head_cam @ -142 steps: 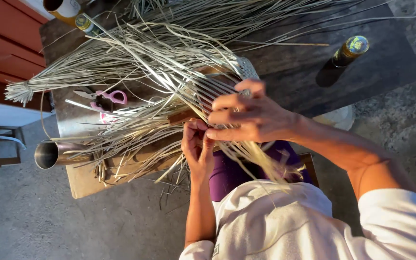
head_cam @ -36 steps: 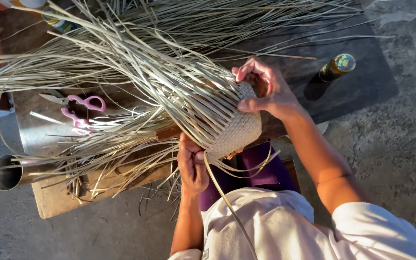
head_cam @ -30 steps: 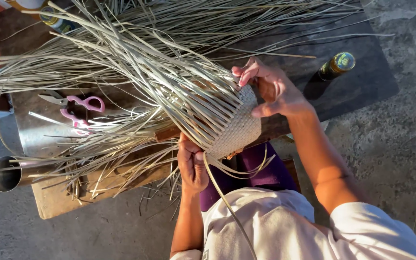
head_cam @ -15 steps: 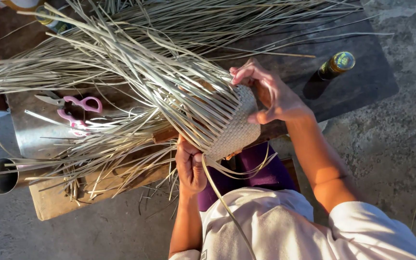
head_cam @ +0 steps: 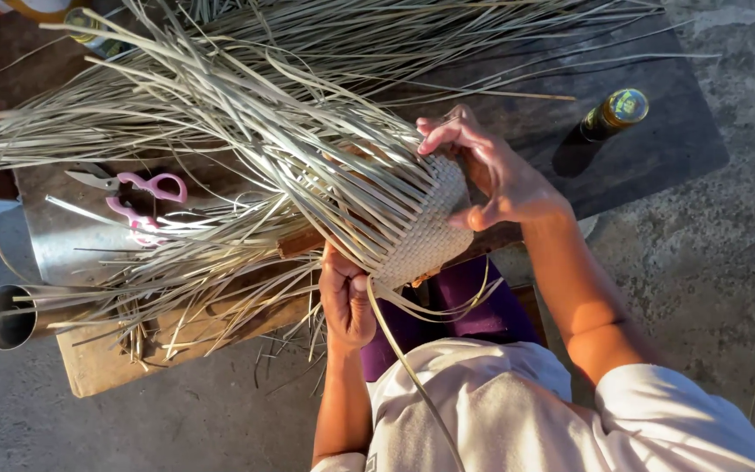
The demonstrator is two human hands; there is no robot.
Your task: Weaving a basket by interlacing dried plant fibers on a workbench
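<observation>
A half-woven basket of pale flat strips rests against a low dark table, its loose strips fanning out to the left. My right hand cups the woven end, fingers curled over its rim. My left hand grips the basket's underside from below. One long strip trails down over my white shirt.
Pink-handled scissors lie on a metal sheet at the left. A metal tube sticks out at the lower left. A small dark bottle stands on the table at the right. A wooden board lies underneath, on a concrete floor.
My right hand has slid along the basket rim, and the basket has turned slightly. My left hand has stayed below it.
</observation>
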